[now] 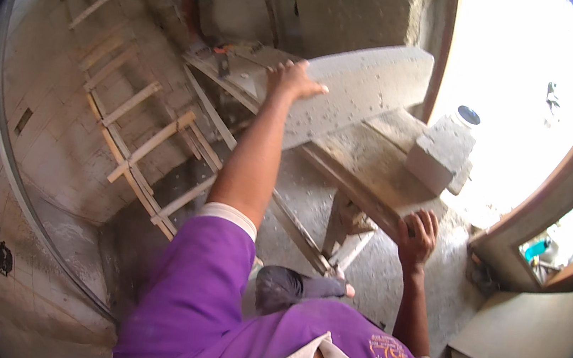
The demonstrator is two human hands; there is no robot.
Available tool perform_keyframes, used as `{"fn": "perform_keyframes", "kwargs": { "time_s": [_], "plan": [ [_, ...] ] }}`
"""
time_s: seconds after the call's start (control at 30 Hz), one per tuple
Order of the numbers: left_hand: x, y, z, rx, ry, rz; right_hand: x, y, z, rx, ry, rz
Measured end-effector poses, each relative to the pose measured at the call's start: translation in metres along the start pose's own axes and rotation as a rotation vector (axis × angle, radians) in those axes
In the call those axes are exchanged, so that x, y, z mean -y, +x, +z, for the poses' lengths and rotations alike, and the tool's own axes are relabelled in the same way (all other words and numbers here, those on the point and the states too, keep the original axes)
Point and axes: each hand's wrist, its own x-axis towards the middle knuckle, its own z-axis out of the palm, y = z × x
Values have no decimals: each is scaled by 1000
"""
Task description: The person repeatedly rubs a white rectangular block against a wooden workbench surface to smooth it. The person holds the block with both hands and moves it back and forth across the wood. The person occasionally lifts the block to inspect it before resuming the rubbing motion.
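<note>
A large pale grey slab [362,88], pitted like aerated concrete, stands tilted on its edge on a wooden bench [368,157]. My left hand [290,81] holds its left end, thumb along the near face and fingers at the upper edge. At the bench's near right corner, my right hand [417,239] has its fingers curled round the plank edge. A smaller grey block [440,151] sits on the bench's right end. Beside it is a white round container [466,116] with a dark opening. The slab's underside is hidden.
A wooden ladder [135,160] leans along the left wall. At the upper left, another person's leg [191,13] is near the bench's far end, where a hand saw [222,62] lies. A bright doorway [509,56] opens at right. A pale board [532,331] is at lower right.
</note>
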Motion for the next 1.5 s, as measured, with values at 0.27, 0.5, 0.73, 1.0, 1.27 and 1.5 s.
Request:
{"fn": "perform_keyframes", "kwargs": {
  "time_s": [0.27, 0.5, 0.73, 1.0, 1.27, 1.5],
  "plan": [
    [-6, -7, -5, -30, 44, -12, -6, -7, 6, -36, -1, 35],
    [-2, -4, -1, -56, 69, 31, -4, -8, 3, -23, 10, 26],
    [30, -16, 5, -691, -217, 294, -2, -10, 4, -30, -21, 52],
    [65, -95, 90, -635, -744, -32, 1, -4, 2, -25, -30, 52],
    [70, -96, 110, -636, -692, -25, -1, -5, -1, -9, -19, 51],
    [98, -74, 117, -581, -660, -1, -4, -6, 2, -13, 8, 55]
  ]
}}
